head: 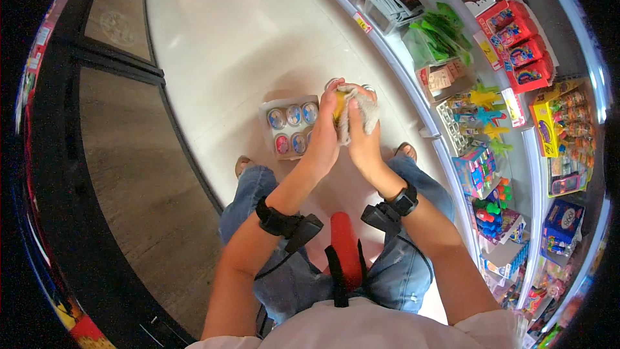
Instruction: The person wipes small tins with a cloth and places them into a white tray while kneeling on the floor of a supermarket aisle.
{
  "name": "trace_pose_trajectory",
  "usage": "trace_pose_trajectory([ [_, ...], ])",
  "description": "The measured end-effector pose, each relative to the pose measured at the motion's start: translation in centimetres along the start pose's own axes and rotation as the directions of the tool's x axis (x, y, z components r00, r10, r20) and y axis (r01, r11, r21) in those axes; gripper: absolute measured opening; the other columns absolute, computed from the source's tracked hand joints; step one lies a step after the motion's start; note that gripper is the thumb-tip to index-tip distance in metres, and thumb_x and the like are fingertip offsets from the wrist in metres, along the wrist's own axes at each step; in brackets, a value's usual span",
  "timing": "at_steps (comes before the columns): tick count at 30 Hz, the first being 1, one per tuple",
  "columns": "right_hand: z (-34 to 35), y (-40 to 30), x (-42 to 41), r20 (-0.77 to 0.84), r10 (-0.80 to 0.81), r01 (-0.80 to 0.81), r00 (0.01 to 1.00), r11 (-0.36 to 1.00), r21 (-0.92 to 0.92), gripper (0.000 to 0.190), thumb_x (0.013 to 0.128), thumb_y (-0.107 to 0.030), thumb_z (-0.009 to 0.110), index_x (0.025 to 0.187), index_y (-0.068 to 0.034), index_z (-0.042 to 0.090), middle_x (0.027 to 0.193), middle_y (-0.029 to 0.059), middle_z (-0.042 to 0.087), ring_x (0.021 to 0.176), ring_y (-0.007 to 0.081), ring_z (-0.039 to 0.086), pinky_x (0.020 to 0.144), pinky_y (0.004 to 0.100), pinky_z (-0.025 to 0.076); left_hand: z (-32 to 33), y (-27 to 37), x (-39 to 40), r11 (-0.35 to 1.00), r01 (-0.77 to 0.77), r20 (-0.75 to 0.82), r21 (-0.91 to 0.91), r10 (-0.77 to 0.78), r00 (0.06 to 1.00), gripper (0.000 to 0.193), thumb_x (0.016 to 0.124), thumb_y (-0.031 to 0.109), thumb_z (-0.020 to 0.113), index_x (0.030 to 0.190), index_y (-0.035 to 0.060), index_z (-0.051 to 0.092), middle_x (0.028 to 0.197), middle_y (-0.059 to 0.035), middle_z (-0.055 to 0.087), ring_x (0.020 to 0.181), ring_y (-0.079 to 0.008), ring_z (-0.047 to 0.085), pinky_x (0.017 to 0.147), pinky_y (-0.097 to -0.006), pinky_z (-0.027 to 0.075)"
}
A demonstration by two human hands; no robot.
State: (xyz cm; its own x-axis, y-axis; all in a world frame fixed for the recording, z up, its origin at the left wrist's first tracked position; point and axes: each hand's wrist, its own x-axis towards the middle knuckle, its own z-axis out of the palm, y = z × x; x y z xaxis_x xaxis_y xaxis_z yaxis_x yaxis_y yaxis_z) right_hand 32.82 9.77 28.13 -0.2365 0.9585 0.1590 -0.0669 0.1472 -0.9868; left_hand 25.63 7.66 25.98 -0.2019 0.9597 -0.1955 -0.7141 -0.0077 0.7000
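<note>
My left hand (325, 123) grips a yellow container (341, 105), mostly hidden by fingers and cloth. Around its other side, my right hand (363, 138) presses a crumpled light-grey cloth (366, 109) against it. Both hands are close together above the floor. Just below and left of them lies a shallow cardboard tray (265, 131) holding several round tins (294, 115) with pictured lids. My left forearm covers part of the tray's right side. Behind the hands, the rims of more round tins (369, 88) peek out, largely hidden.
Shop shelving (426, 116) runs along the right, stocked with boxed sweets, a bag of green items (438, 34) and red packs (520, 48). On the left stands a dark-framed glass door (140, 155). A red stool (345, 247) shows between my knees. Pale tiled floor (218, 34) extends ahead.
</note>
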Motion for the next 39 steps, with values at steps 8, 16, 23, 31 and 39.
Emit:
trace_pose_trajectory([
  [8, 1.5, 0.4, 0.6, -0.065, 0.214, -0.189, 0.975, 0.944, 0.272, 0.026, 0.087, -0.021, 0.044, 0.101, 0.002, 0.047, 0.094, 0.0063, 0.052, 0.087, 0.0116, 0.048, 0.077, 0.0249, 0.038, -1.4, 0.6, -0.1, 0.932, -0.109, -0.010, 0.345, 0.120, 0.993, 0.046, 0.090, 0.033, 0.030, 0.126, 0.0045, 0.031, 0.120, -0.0077, 0.042, 0.112, -0.0167, 0.039, 0.096, -0.0276, 0.027],
  [16, 1.8, 1.2, 1.0, -0.159, 0.259, -0.224, 0.953, 0.953, 0.206, 0.028, 0.086, -0.022, 0.049, 0.100, 0.001, 0.046, 0.088, 0.0065, 0.054, 0.082, 0.0121, 0.051, 0.073, 0.0245, 0.040, -0.4, 1.3, -0.9, 0.979, -0.005, -0.135, 0.204, 0.034, 0.990, 0.045, 0.088, 0.033, 0.028, 0.119, 0.0036, 0.042, 0.116, -0.0075, 0.047, 0.108, -0.0166, 0.043, 0.094, -0.0280, 0.029],
  [23, 1.6, 1.9, -0.1, -0.050, -0.002, 0.009, 0.999, 0.990, 0.140, 0.034, 0.081, -0.006, 0.053, 0.111, -0.001, 0.040, 0.103, 0.0127, 0.050, 0.098, 0.0199, 0.048, 0.085, 0.0302, 0.036, 0.6, 2.8, -0.4, 0.990, 0.134, -0.296, -0.046, -0.142, 0.945, 0.046, 0.085, 0.038, 0.030, 0.111, 0.0037, 0.047, 0.110, -0.0075, 0.051, 0.101, -0.0189, 0.048, 0.089, -0.0300, 0.035],
  [31, 1.6, 1.4, -0.8, 0.067, -0.180, 0.188, 0.981, 0.969, -0.158, 0.051, 0.078, -0.010, 0.056, 0.123, -0.001, 0.032, 0.116, 0.0152, 0.041, 0.106, 0.0239, 0.042, 0.091, 0.0323, 0.032, 0.7, 3.3, -0.3, 0.999, 0.049, -0.173, -0.018, -0.051, 0.984, 0.036, 0.086, 0.033, 0.033, 0.109, 0.0066, 0.045, 0.106, -0.0077, 0.049, 0.098, -0.0165, 0.047, 0.088, -0.0290, 0.035],
  [39, 1.4, 0.8, 0.0, -0.020, 0.144, -0.137, 0.989, 0.970, 0.200, 0.045, 0.086, -0.028, 0.043, 0.121, 0.000, 0.034, 0.102, 0.0085, 0.049, 0.094, 0.0148, 0.045, 0.083, 0.0267, 0.035, 1.7, 1.6, -0.5, 0.786, -0.229, -0.074, 0.575, 0.329, 0.941, 0.030, 0.086, 0.018, 0.035, 0.112, 0.0061, 0.042, 0.120, -0.0108, 0.041, 0.111, -0.0194, 0.037, 0.095, -0.0280, 0.026],
])
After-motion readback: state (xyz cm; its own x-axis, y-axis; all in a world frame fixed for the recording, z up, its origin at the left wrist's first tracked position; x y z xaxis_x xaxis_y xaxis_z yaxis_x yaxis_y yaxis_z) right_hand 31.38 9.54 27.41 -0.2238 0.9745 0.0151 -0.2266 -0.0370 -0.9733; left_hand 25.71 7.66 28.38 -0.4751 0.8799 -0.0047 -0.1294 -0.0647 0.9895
